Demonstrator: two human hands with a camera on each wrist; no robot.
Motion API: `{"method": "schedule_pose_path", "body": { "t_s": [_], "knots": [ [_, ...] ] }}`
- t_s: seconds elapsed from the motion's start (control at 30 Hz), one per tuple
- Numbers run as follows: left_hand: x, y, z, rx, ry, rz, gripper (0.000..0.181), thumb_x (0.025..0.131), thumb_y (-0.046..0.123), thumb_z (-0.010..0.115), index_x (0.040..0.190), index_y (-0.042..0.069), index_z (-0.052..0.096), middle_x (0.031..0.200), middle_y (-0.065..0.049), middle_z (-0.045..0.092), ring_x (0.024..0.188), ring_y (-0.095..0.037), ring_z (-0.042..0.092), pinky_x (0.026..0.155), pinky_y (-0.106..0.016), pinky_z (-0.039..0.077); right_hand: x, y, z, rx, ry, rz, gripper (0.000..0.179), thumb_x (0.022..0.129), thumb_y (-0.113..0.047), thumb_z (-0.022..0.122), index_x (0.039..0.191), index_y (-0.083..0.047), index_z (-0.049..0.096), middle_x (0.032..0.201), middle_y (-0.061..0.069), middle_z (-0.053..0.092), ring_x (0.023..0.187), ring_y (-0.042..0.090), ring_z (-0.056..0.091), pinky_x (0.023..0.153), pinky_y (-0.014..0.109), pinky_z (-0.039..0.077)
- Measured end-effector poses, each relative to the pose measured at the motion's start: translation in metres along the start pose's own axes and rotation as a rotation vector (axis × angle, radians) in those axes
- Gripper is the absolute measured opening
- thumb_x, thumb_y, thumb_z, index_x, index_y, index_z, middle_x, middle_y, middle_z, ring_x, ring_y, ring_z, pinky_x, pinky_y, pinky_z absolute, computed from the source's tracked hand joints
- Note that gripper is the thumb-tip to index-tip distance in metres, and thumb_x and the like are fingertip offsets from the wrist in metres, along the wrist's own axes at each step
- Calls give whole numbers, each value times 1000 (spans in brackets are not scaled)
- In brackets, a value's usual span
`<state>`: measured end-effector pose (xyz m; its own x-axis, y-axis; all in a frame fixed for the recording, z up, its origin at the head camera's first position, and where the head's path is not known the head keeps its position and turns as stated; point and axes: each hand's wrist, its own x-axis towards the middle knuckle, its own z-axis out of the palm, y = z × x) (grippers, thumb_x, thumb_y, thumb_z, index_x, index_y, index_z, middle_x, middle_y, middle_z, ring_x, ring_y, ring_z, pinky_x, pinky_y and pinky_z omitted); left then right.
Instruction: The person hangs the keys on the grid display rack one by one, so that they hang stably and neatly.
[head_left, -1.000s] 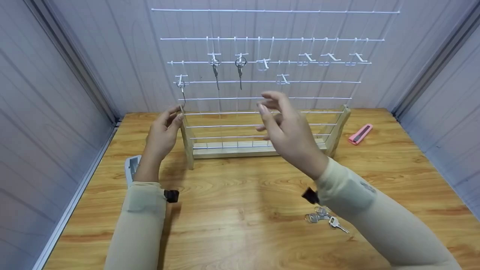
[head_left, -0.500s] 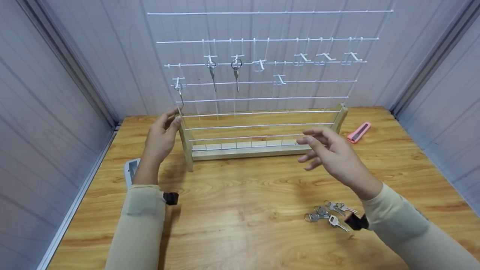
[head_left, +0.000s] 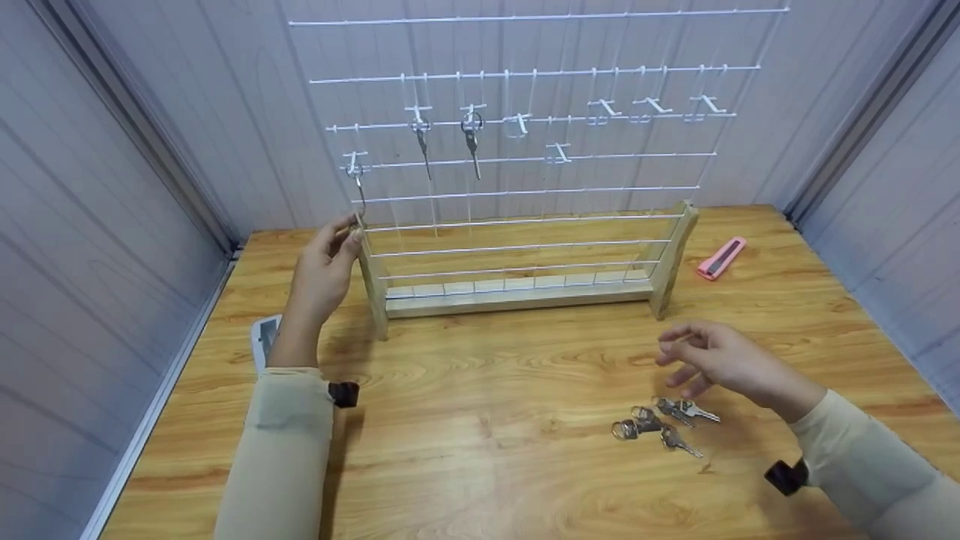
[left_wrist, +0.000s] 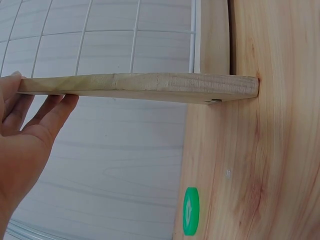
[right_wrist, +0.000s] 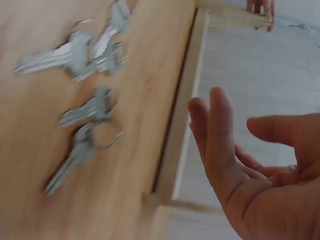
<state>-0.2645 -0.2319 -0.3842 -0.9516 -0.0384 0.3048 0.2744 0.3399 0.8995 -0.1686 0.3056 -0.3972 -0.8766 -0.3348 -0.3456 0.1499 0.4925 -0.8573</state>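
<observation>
A white wire rack on a wooden stand (head_left: 517,300) stands at the back of the table. My left hand (head_left: 322,274) grips the top of the stand's left wooden side post (left_wrist: 150,85), thumb on one face and fingers on the other. Keys on rings hang from three of the rack's white hooks: the left key (head_left: 361,191), the middle key (head_left: 422,142) and the right key (head_left: 472,142). My right hand (head_left: 724,364) holds nothing, its fingers loosely bent above several loose keys (head_left: 679,441) with rings on the table, blurred in the right wrist view.
Several bare white hooks (head_left: 604,109) sit on the rack's wires. A pink slim tool with a dark slot (head_left: 721,259) lies right of the stand. Partly behind my left forearm is a grey object (head_left: 264,337). A green ring (left_wrist: 191,211) shows beyond the post.
My right hand has come down and right, from in front of the rack to just above the loose keys. The left hand has stayed on the post.
</observation>
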Motion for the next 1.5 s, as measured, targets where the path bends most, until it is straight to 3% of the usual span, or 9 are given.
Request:
{"method": "schedule_pose_path", "body": {
  "t_s": [0.17, 0.27, 0.4, 0.57, 0.77, 1.07, 1.5],
  "knots": [
    [1, 1, 1, -1, -3, -10, 43, 113, 22, 55, 154, 7, 56, 157, -16, 57, 152, -30, 51, 126, -44, 49, -2, 30, -16, -28, -53, 81, 53, 112, -22, 56, 146, 16, 44, 126, 24, 72, 96, 22, 79, 76, 35, 70],
    [1, 1, 1, -4, -3, -11, 43, 113, 22, 55, 154, 8, 56, 157, -15, 57, 152, -30, 51, 126, -43, 48, -3, 42, -24, -65, -69, 105, 48, 110, -23, 58, 140, 14, 52, 117, 14, 76, 92, 20, 78, 73, 35, 70],
    [1, 0, 1, -4, 1, -15, 43, 113, 21, 55, 153, 8, 56, 157, -15, 57, 152, -30, 51, 126, -44, 48, -4, 53, -32, -126, -94, 110, 43, 108, -25, 64, 132, 11, 60, 110, 11, 76, 87, 19, 76, 69, 35, 69],
    [1, 1, 0, 0, 5, -5, 42, 113, 22, 55, 153, 8, 57, 157, -15, 57, 152, -31, 51, 126, -44, 48, -6, 55, -31, -213, -107, 99, 38, 100, -22, 74, 123, 7, 66, 103, 9, 76, 84, 17, 73, 69, 31, 66],
    [1, 2, 0, 15, 9, 10, 44, 113, 21, 55, 153, 4, 55, 157, -16, 56, 153, -32, 50, 126, -43, 49, -6, 49, -20, -328, -67, 100, 44, 90, -25, 86, 117, 5, 68, 91, 5, 71, 78, 15, 66, 63, 26, 58],
    [0, -2, 2, 4, 12, 20, 45, 113, 21, 55, 153, 2, 54, 157, -17, 56, 152, -33, 51, 124, -44, 50, -4, 47, -8, -459, -8, 105, 40, 86, -26, 90, 107, -2, 67, 80, 3, 67, 69, 15, 62, 57, 28, 50],
    [-1, 1, 1, 13, 5, 5, 45, 113, 22, 54, 155, 5, 54, 158, -16, 55, 153, -33, 50, 125, -43, 49, 1, 49, -7, -438, -20, 124, 36, 86, -27, 91, 98, -4, 66, 81, 3, 70, 68, 16, 66, 59, 31, 57]
  ]
}}
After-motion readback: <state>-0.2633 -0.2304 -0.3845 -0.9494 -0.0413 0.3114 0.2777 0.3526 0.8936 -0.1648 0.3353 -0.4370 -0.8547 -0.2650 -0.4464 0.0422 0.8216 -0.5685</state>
